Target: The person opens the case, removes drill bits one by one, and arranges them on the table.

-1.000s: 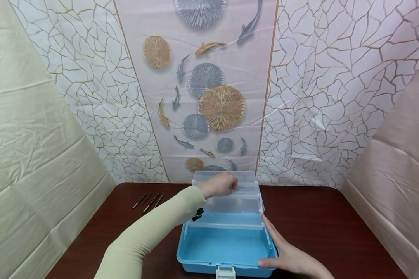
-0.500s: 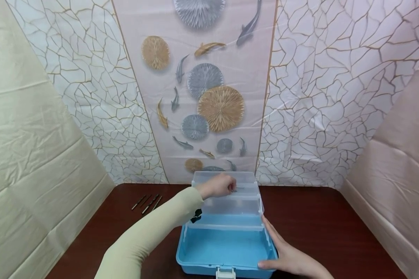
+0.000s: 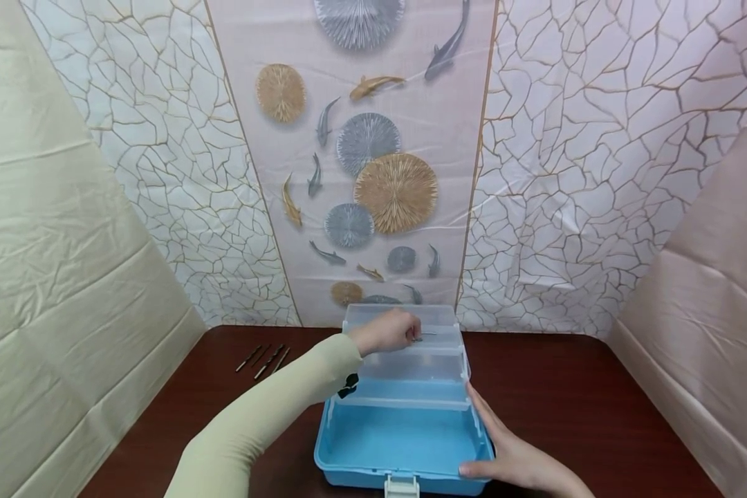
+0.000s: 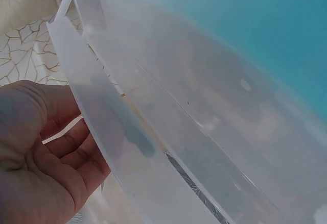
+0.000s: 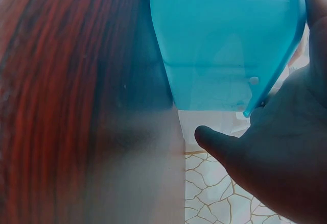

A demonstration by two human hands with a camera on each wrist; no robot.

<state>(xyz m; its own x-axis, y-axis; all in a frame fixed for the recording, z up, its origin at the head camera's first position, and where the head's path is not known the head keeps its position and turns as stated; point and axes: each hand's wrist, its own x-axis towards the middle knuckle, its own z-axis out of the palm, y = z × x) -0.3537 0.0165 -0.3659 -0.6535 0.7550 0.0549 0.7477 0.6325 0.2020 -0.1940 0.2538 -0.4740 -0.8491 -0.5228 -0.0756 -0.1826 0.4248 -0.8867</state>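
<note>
A blue toolbox stands with its lid raised and its translucent trays fanned out toward the back. Over the upper trays is my left hand, its fingers curled and a thin, light metal rod poking out beside them. The left wrist view puts that hand behind a translucent tray wall, which hides its fingertips. My right hand rests against the toolbox's right side with straight, spread fingers; its thumb lies at the front right rim. In the right wrist view this thumb extends near the toolbox.
Several dark drill bits lie on the brown wooden table, left of the toolbox. A pale latch hangs at the toolbox's front. Patterned cloth covers the back, and plain cloth hangs along both sides.
The left hand shifts only slightly over the upper trays, the rod still at its fingers. The right hand, toolbox and drill bits stay in place.
</note>
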